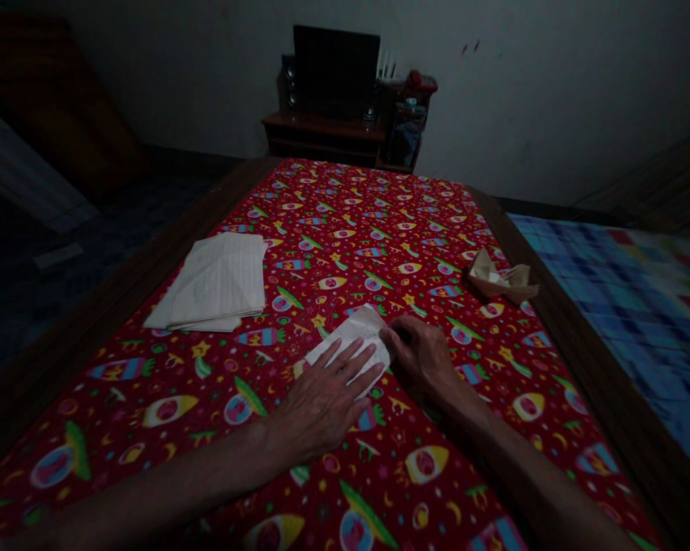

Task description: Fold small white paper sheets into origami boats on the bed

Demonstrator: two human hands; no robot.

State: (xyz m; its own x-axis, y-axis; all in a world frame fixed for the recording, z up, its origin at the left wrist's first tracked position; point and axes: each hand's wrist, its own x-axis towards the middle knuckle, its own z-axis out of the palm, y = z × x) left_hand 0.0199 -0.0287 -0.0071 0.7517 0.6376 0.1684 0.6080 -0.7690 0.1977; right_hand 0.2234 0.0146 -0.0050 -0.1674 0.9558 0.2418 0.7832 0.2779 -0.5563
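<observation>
A small folded sheet of white paper (361, 324) lies on the red patterned cloth (322, 268) in front of me. Across its near part my left hand (327, 402) rests flat, fingers spread and pressing on it. At the paper's right edge my right hand (422, 352) is closed, thumb and forefinger pinching the corner. Farther left sits a stack of lined paper sheets (216, 283), with faint marks on the top one. Toward the right edge stands a folded brownish paper shape (502, 279), open at the top with something white inside.
The cloth covers a surface with dark wooden borders (511, 229). Beyond its far end a monitor (336, 69) and speakers stand on a wooden desk (322, 130) by the wall. On the right lies a blue checked mat (609, 283); the room is dim.
</observation>
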